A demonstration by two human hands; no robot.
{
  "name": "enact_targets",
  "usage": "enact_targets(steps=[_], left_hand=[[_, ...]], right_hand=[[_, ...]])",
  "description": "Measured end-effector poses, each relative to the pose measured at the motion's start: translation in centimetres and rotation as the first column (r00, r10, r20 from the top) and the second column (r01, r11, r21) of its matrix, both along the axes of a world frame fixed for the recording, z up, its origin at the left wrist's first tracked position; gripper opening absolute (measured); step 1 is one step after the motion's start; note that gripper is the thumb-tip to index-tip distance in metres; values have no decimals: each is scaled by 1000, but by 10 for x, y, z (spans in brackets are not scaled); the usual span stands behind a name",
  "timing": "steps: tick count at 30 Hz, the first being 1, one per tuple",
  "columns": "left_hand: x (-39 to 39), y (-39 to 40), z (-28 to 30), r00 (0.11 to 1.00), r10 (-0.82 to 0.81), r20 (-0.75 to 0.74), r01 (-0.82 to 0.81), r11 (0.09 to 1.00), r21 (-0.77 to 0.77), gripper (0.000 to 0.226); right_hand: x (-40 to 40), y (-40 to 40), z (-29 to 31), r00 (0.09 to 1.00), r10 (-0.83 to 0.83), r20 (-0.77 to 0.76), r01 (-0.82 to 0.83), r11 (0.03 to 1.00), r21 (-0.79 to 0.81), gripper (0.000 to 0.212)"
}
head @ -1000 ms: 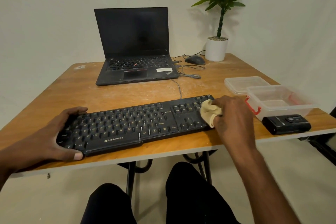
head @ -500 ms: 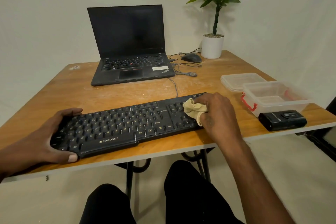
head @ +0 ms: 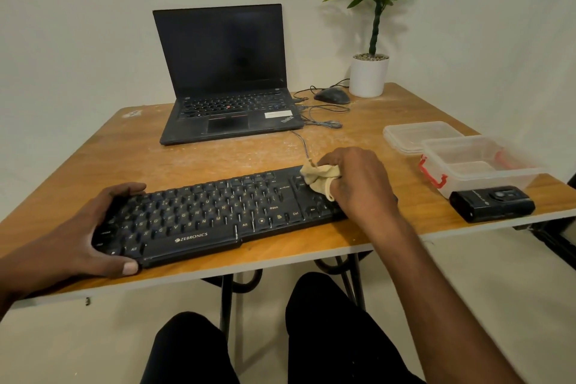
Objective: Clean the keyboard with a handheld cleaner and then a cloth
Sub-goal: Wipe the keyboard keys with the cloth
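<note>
A black keyboard (head: 215, 215) lies along the near edge of the wooden table (head: 218, 159). My left hand (head: 93, 227) grips its left end, fingers over the far edge and thumb on the front. My right hand (head: 358, 181) holds a bunched beige cloth (head: 318, 179) and presses it onto the keys at the keyboard's right end, covering part of that end. The black handheld cleaner (head: 492, 204) lies on the table near the front right corner, apart from both hands.
An open black laptop (head: 224, 81) stands behind the keyboard. A mouse (head: 332, 95), its cables and a potted plant (head: 369, 75) sit at the back right. A clear lid (head: 417, 135) and a clear box with red clips (head: 477, 162) lie right of the keyboard.
My right hand has slid the cloth leftward and toward the keyboard's far edge. My left hand keeps its hold on the left end.
</note>
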State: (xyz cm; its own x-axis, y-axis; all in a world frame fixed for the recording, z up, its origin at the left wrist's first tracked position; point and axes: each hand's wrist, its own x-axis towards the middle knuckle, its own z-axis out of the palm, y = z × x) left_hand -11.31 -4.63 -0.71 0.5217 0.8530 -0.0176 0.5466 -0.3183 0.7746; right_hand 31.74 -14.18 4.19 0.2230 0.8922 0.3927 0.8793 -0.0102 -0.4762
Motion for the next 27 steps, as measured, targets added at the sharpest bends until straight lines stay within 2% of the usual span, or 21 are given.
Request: enact_targets(steps=[2, 4, 6, 13, 16, 18, 20, 25, 27], left_hand=[[1, -1, 0, 1000, 5, 13, -5, 1000, -4, 134], [1, -2, -1, 999, 7, 38, -7, 1000, 1, 133], [0, -2, -2, 999, 2, 45, -2, 1000, 5, 131], [-1, 2, -2, 1000, -7, 24, 6, 1000, 9, 132], [0, 1, -1, 1000, 0, 22, 0, 1000, 4, 133], [0, 0, 0, 1000, 7, 27, -7, 1000, 1, 133], [0, -1, 0, 1000, 14, 23, -14, 1000, 1, 134], [0, -1, 2, 1000, 3, 9, -3, 1000, -11, 134], [-1, -1, 1, 1000, -3, 9, 3, 1000, -5, 134]], right_hand=[[16, 5, 2, 990, -138, -2, 138, 990, 3, 34], [33, 7, 4, 958, -283, -44, 283, 959, -1, 38], [39, 12, 5, 944, -322, -73, 322, 947, -5, 41], [7, 32, 0, 992, -99, 75, 98, 995, 16, 43], [26, 33, 5, 987, -160, 4, 160, 987, -7, 41], [39, 32, 7, 967, -255, -2, 255, 967, 7, 39], [37, 32, 7, 961, -275, -3, 275, 961, 25, 38], [0, 38, 5, 999, -49, -7, 49, 999, -13, 32], [-6, 41, 4, 1000, -15, 11, 15, 1000, -17, 38]])
